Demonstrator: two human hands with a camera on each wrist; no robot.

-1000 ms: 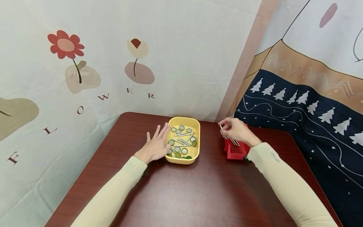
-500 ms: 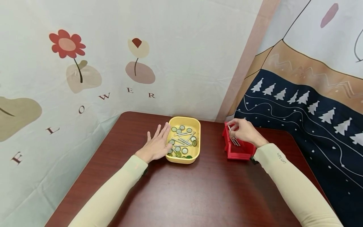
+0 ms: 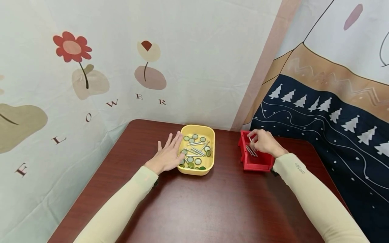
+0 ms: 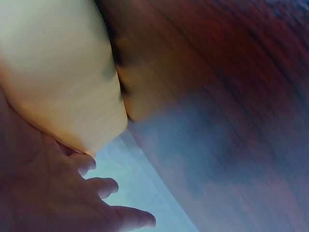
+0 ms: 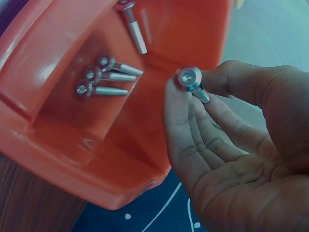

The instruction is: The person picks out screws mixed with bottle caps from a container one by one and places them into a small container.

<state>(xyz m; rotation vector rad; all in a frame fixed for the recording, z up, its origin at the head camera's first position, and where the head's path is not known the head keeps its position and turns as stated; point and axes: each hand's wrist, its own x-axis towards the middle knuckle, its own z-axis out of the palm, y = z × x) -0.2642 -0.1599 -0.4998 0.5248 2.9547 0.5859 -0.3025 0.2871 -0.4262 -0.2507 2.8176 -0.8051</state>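
Observation:
My right hand is over the red bin, pinching a silver bolt between thumb and fingers. In the right wrist view that bolt's round socket head faces the camera. Inside the bin lie several more bolts, three of them side by side. My left hand has its fingers spread and straight, resting against the left side of the yellow tray. That tray holds several loose bolts and several bottle caps. The left wrist view shows the left hand beside the tray's wall, its contents hidden.
Both containers stand toward the back of a dark red-brown wooden table, the tray left of the bin. A strip of tabletop separates them. Printed cloth hangs behind the table's back edge and down its right side.
My right hand has moved right and slightly nearer with the bolt, from the bin's left edge to over its inside. The left hand and the yellow tray have stayed put.

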